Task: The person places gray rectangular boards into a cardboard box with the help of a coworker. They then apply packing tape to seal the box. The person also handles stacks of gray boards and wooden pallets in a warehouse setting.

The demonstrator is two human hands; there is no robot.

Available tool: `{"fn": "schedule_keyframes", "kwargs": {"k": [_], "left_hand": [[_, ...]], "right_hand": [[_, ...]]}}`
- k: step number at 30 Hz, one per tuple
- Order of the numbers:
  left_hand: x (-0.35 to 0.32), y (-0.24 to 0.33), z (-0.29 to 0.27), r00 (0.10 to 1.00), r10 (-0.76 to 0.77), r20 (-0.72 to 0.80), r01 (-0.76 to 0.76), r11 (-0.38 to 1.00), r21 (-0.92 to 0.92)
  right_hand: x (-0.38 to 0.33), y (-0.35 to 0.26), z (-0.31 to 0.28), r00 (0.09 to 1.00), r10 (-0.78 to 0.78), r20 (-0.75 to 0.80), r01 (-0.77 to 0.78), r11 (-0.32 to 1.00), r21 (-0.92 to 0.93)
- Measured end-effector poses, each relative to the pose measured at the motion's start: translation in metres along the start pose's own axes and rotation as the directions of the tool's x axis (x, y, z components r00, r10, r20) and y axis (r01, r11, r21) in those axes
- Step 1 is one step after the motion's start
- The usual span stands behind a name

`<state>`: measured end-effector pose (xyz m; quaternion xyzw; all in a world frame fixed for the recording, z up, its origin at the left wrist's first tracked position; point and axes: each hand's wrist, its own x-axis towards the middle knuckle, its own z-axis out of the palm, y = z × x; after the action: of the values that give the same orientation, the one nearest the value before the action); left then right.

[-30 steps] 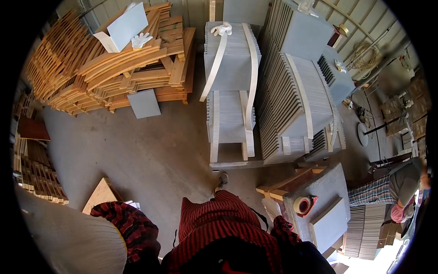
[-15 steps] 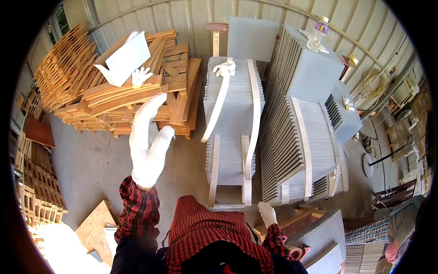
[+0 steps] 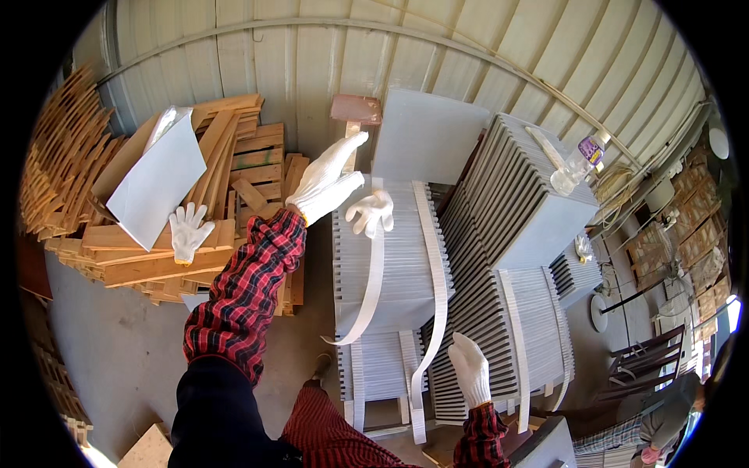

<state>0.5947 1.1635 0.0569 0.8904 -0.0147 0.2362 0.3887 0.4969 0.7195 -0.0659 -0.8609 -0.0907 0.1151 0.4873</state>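
My left hand (image 3: pixel 328 179), in a white knit glove, reaches over the left stack's far corner, with its fingers stretched out and the thumb apart. It holds nothing I can see. Just right of it, an empty white glove (image 3: pixel 370 210) lies on the stack of grey panels (image 3: pixel 355 261). A pale strip (image 3: pixel 371 292) runs from under that glove and hangs down with its end curled. A second strip (image 3: pixel 431 257) lies along the stack's right side. My gloved right hand (image 3: pixel 470 368) is above the near part of the right panel stack (image 3: pixel 460 320), fingers extended and slightly bent, apparently empty.
Piled wooden boards (image 3: pixel 168 253) at left carry a white board (image 3: pixel 156 179) and another glove (image 3: pixel 189 232). A plastic bottle (image 3: pixel 579 165) stands on the right stack. A brown block on a post (image 3: pixel 356 109) is behind my left hand. Another person (image 3: pixel 663 413) is at lower right.
My left hand has moved right and forward from beside the boards to the left stack. My right hand has come forward beside the panels. The view has shifted closer to the stacks.
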Motion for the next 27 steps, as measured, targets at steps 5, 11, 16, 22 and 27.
{"fn": "schedule_keyframes", "kwargs": {"k": [5, 11, 16, 22, 27], "left_hand": [[0.131, -0.065, -0.005, 0.991, 0.103, 0.090, -0.107, 0.994, 0.039], [0.232, -0.134, 0.021, 0.957, 0.282, 0.064, -0.288, 0.949, 0.131], [0.274, -0.172, 0.048, 0.869, 0.485, -0.095, -0.485, 0.874, 0.024], [0.272, -0.181, 0.067, 0.875, 0.447, -0.187, -0.472, 0.874, -0.117], [0.272, -0.182, 0.062, 0.871, 0.462, -0.164, -0.481, 0.872, -0.094]], "right_hand": [[0.161, -0.119, 0.043, 0.993, -0.102, -0.060, 0.076, 0.937, -0.342], [0.315, -0.209, 0.093, 0.929, -0.334, -0.156, 0.182, 0.784, -0.594], [0.404, -0.246, 0.104, 0.829, -0.528, -0.183, 0.251, 0.645, -0.721], [0.486, -0.269, 0.096, 0.708, -0.702, -0.077, 0.372, 0.464, -0.804], [0.506, -0.257, 0.102, 0.698, -0.715, -0.045, 0.374, 0.418, -0.828]]}}
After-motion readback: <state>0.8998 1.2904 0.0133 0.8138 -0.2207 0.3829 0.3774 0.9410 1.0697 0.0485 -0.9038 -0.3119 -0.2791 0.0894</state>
